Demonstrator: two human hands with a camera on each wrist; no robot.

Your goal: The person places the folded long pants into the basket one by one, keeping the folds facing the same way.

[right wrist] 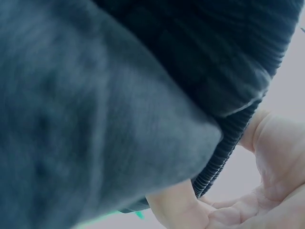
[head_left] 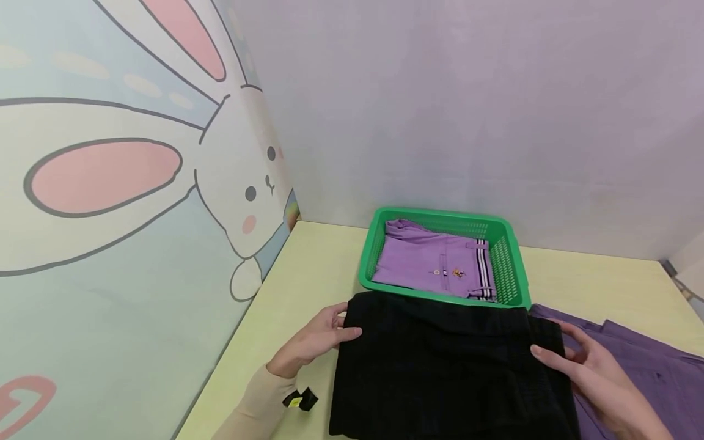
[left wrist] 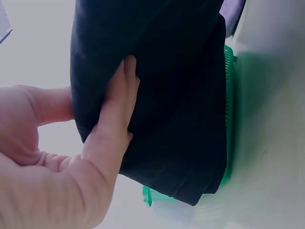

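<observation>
Pale-yellow table (head_left: 308, 269) against lilac wall (head_left: 467, 104); both hands pinch black garment (head_left: 445, 373).

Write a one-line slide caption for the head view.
Both hands, left hand and right hand, grip the sides of a folded black knit garment before a green plastic basket holding a folded purple shirt.

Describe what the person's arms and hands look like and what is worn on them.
The left hand is bare, with no glove or ring showing. Its forearm wears a long, close-fitting cream sleeve that ends at the wrist. A small black device with a yellow-green label sits by that wrist. The right hand is bare too; no sleeve shows on it.
</observation>
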